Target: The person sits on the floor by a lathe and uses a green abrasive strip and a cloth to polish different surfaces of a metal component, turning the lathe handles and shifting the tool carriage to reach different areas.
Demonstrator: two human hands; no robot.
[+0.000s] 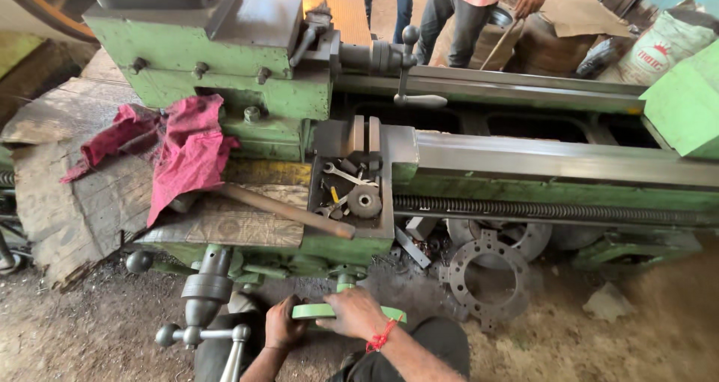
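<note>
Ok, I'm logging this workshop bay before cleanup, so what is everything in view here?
Lathe: one, green, across the middle.
Rag: one, red, draped on the lathe's left part.
Handle bar: one, rusty, lying by the tool tray.
Tool tray: one, grey, holding spanners and small parts.
Flange ring: one, grey with holes, on the floor.
Sack: one, white, upper right.
Other people: two, standing behind.
Handwheel: one, green, gripped by both hands.
Left hand: on the wheel.
Right hand: on the wheel.

The green-painted metal lathe body [225, 60] looks chipped and matt. At its four o'clock, the bare steel bed rails [562, 157] shine smooth. The crumpled red cloth rag [187, 153] looks soft.
</note>
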